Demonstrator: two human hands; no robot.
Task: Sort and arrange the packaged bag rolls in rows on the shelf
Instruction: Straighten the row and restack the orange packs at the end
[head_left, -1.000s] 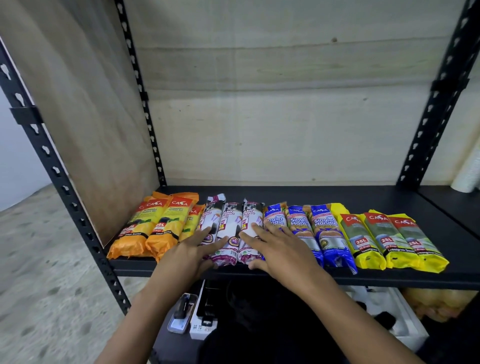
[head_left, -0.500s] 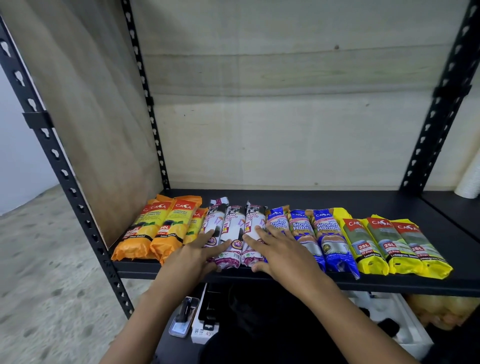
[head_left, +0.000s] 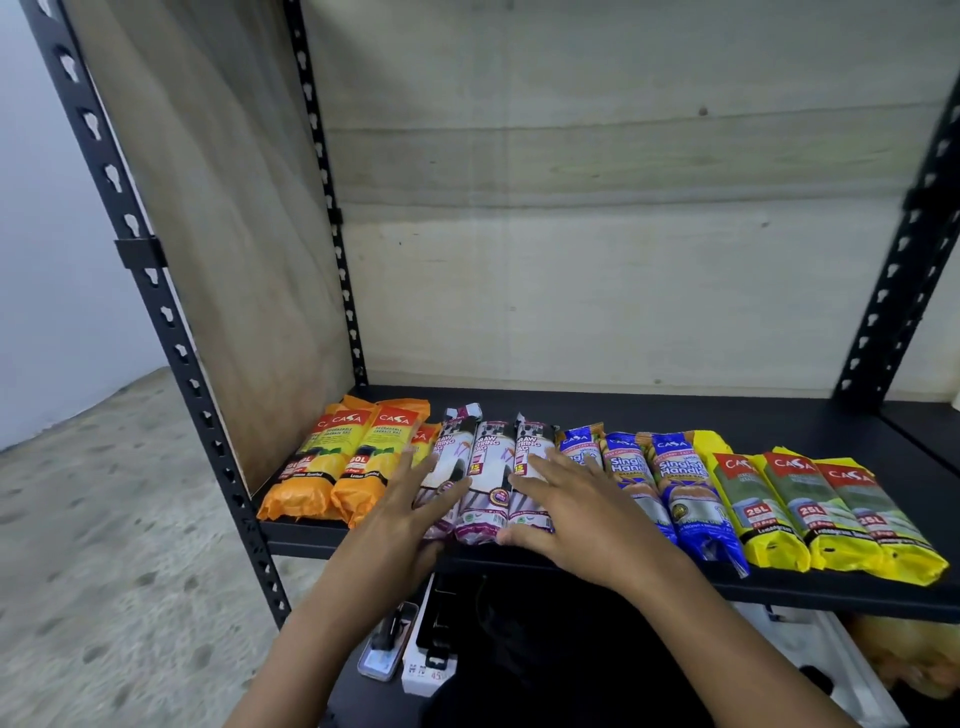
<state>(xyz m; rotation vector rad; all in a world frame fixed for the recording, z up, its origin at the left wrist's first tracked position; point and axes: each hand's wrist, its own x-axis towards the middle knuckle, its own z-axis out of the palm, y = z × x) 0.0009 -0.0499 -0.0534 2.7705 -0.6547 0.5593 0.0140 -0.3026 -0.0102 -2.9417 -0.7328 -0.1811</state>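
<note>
A row of packaged bag rolls lies along the front of the black shelf (head_left: 675, 410). From the left come orange rolls (head_left: 332, 462), white and purple drawstring rolls (head_left: 488, 467), blue rolls (head_left: 680, 483) and yellow rolls (head_left: 800, 509). My left hand (head_left: 410, 514) lies flat with straight fingers on the left side of the white rolls and hides a third orange roll in part. My right hand (head_left: 576, 514) rests flat with spread fingers on the right white roll and the nearest blue roll. Neither hand grips anything.
A wooden side panel (head_left: 208, 234) closes the shelf on the left and a pale board (head_left: 597, 260) backs it. Black perforated uprights (head_left: 156, 312) frame the unit. Below the shelf are small devices (head_left: 395, 644) and a white bin (head_left: 810, 654).
Both hands stay flat on the white and blue rolls, shifted only slightly. The view has risen a little and drifted.
</note>
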